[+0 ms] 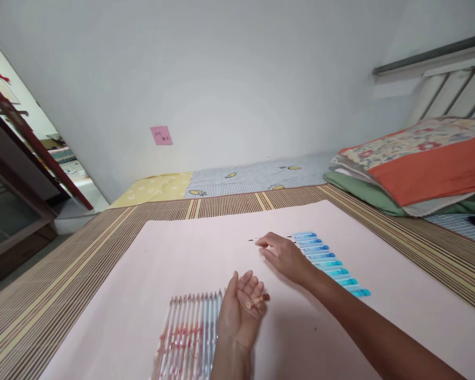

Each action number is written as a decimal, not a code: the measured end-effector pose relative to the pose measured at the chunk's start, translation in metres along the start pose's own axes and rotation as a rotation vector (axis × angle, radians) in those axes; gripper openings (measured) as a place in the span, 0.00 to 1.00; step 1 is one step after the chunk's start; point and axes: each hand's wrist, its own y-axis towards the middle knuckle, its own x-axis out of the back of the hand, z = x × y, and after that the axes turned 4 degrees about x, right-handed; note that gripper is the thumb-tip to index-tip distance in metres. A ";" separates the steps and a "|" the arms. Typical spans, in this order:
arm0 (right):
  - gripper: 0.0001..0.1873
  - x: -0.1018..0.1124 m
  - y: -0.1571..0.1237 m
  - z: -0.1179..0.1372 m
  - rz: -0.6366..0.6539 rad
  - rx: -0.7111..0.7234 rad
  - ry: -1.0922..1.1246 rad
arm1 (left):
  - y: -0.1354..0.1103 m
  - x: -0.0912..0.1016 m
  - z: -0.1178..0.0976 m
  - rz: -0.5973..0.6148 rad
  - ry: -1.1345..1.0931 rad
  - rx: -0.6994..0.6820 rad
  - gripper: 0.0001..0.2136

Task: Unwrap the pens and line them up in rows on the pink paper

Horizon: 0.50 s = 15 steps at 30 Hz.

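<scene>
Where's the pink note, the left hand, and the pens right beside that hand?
Pink note [161, 135]: head view, middle of its paper.
Left hand [239, 311]: head view, on the open palm.
Pens [187, 336]: head view, on the barrels mid-row.

Pink note [161, 135] on wall [261, 79], above the yellow cloth [154, 189]: dark handwriting [165, 138], too small to read from where I stand.

Pale wall [261, 89] at the back, with pink note [161, 135] stuck low, handwriting illegible. Striped mat [71, 274] below; yellow cloth [154, 187] and checked cloth [253, 177] with yellow fruit motifs between mat and wall. Right: folded bedding [439, 179], orange and floral on top, green underneath; grey rail [431, 54] above. Left: reddish-brown door frame [59, 171], tilted in view
</scene>
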 end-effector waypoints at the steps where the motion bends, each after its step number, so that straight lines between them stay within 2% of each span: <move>1: 0.09 0.004 -0.009 0.015 0.004 0.052 0.072 | 0.001 0.001 0.000 -0.001 -0.002 -0.002 0.12; 4: 0.10 0.009 -0.033 0.050 0.121 0.136 0.112 | 0.004 0.003 0.001 0.050 -0.004 -0.003 0.13; 7: 0.09 0.000 -0.050 0.064 0.178 0.148 0.078 | 0.007 0.004 0.002 0.127 0.022 0.009 0.14; 11: 0.15 -0.020 -0.060 0.063 0.068 0.165 0.020 | 0.005 0.003 0.003 0.100 0.012 0.010 0.12; 15: 0.10 -0.030 -0.061 0.059 -0.033 0.217 -0.027 | 0.000 0.000 0.002 0.186 -0.002 0.030 0.13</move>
